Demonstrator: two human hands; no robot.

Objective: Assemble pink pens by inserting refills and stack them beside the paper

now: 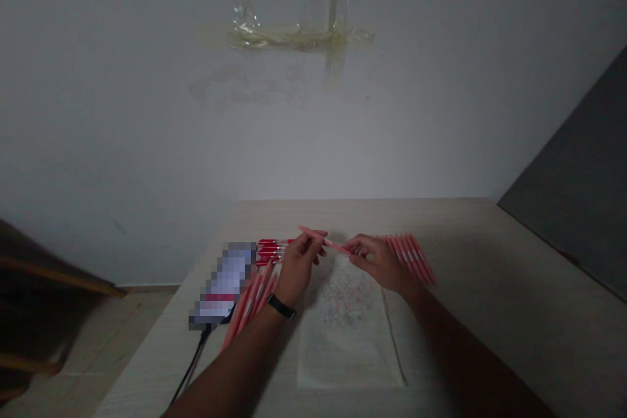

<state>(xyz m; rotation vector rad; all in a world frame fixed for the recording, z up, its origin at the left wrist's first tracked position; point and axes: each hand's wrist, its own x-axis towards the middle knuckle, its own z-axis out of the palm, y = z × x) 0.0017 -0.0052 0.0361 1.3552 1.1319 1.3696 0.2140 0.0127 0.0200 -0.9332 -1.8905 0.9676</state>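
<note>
A slim pink pen (334,245) is held up above the table, slanting down to the right. My left hand (301,261), with a dark band on its wrist, pinches it near the upper left end. At the lower right end, the fingers of my right hand (375,260) close on it. Beneath both hands lies a whitish bag (350,353) with many small bits showing in its upper part; I cannot make out what they are. Several pink pens (411,255) lie side by side beyond my right hand. More pink pens (249,300) rest by my left forearm, and several red pen parts (268,251) lie behind them.
A phone (223,287), its screen blurred, lies at the table's left side with a black cable (191,366) running off the front. The pale wooden table (490,313) meets a grey wall (392,130) bearing strips of clear tape (294,39). A dark panel (578,170) stands right.
</note>
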